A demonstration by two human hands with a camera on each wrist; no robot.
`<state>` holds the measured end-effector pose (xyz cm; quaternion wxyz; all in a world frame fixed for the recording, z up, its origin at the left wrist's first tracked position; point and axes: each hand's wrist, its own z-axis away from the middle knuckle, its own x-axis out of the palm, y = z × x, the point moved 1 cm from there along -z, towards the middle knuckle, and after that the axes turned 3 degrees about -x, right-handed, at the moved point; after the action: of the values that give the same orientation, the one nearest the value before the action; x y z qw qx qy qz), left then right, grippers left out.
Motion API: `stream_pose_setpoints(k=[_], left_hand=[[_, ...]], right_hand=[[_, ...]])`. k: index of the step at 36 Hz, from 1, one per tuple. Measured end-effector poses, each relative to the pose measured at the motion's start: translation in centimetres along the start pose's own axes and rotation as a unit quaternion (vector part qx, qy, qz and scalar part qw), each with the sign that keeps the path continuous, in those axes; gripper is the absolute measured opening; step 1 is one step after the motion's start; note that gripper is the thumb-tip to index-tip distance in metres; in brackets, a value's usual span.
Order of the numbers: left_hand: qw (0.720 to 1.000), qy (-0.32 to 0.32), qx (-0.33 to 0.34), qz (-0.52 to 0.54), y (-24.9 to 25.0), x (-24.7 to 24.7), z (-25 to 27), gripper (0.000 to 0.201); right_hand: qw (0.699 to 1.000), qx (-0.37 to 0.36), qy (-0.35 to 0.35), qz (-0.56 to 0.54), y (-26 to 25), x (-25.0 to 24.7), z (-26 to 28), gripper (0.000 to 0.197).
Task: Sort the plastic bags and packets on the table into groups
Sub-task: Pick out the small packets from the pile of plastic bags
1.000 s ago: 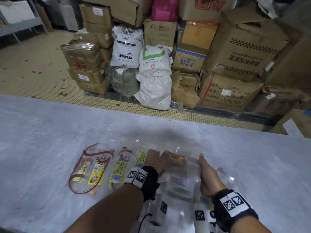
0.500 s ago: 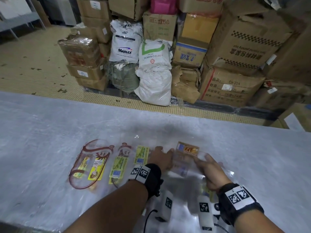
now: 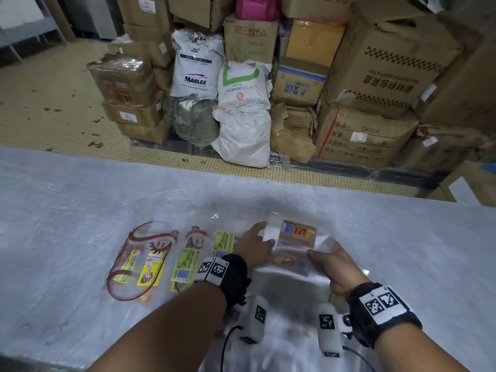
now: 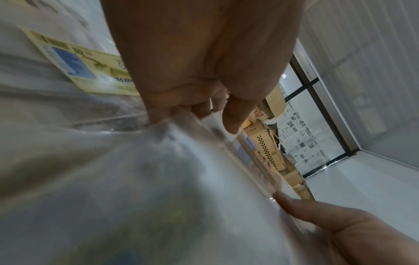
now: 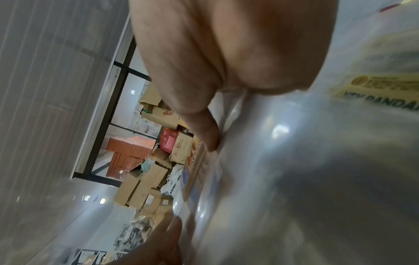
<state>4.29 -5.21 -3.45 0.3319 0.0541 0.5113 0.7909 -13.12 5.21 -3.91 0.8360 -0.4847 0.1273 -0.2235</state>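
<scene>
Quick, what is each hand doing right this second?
Left hand: closed, pinching the left edge of the clear plastic packet with the orange label.
Right hand: closed, holding the same packet's right edge.

The bag (image 3: 296, 238) at 6 o'clock is clear, glossy plastic film with a printed orange label. The table (image 3: 80, 205) is matt, mottled grey. At 12 o'clock, boxes (image 3: 386, 63) are rough brown cardboard; sacks (image 3: 241, 124) look woven white plastic.
</scene>
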Motion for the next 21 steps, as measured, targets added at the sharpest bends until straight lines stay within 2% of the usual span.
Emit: stream_pose_setpoints(k=[4, 7, 11, 14, 16, 18, 21], left_hand=[[1.0, 0.02, -0.006, -0.002, -0.3, -0.7, -0.4, 0.04], [0.997, 0.05, -0.026, -0.05, -0.8, -1.0, -0.7, 0.034], [0.988, 0.036, -0.05, -0.138, -1.1, -1.1, -0.6, 0.036], [0.98, 0.018, -0.038, -0.194, -1.2, -0.6, -0.5, 0.004], [0.978, 0.018, -0.035, -0.205, -1.5, 0.0, -0.5, 0.015], [0.978, 0.024, -0.029, -0.204, -1.6, 0.5, -0.3, 0.015], [0.974, 0.053, -0.012, -0.22, -1.2, 1.1, -0.5, 0.033]], right_hand=[[0.999, -0.005, -0.016, -0.037, -0.5, -1.1, 0.3, 0.037], [0.998, -0.015, -0.022, -0.066, -1.0, -2.6, 0.8, 0.042], [0.996, -0.007, 0.036, -0.086, -0.7, -5.3, 0.7, 0.061], [0.994, 0.005, 0.066, -0.082, -0.2, -7.9, 0.6, 0.064], [0.994, 0.018, 0.074, -0.074, 0.0, -9.3, 0.9, 0.059], [0.993, 0.02, 0.082, -0.077, -0.1, -10.1, 1.4, 0.059], [0.993, 0.023, 0.087, -0.082, 0.0, -10.8, 1.9, 0.062]])
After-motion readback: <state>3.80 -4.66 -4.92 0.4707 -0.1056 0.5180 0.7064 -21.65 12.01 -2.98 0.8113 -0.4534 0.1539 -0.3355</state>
